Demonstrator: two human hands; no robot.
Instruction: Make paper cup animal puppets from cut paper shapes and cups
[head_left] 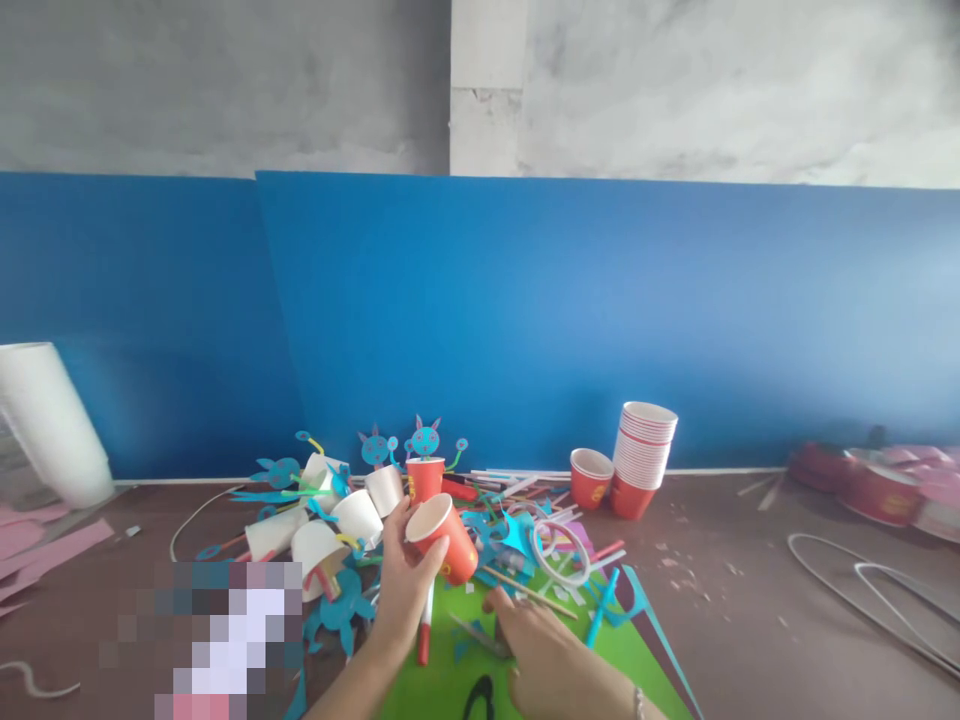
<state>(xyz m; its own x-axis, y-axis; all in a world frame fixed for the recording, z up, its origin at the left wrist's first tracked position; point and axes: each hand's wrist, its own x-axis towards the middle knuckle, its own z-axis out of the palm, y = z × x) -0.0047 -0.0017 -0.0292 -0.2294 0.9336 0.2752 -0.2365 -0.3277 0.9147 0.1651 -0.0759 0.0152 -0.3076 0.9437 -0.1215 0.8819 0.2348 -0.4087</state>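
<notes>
My left hand (409, 575) is closed around a red paper cup (456, 550), tilted so that its white mouth faces up and to the left. To the right and lower, my right hand (536, 635) is closed on a pair of scissors (481, 636); the blades point left over a green sheet (427, 695), and part of the handle is hidden. A red-capped marker (424, 640) lies by my left wrist. Just behind the held cup stands another red cup (425, 480) with a blue paper animal face (425, 440) and curled arms.
White cups (358, 517) with blue paper cutouts lie at the left. Sticks, paper scraps and a tape roll (561, 553) clutter the middle. A tall cup stack (645, 450) and a single red cup (591, 478) stand behind right. A blue panel (600, 320) borders the table.
</notes>
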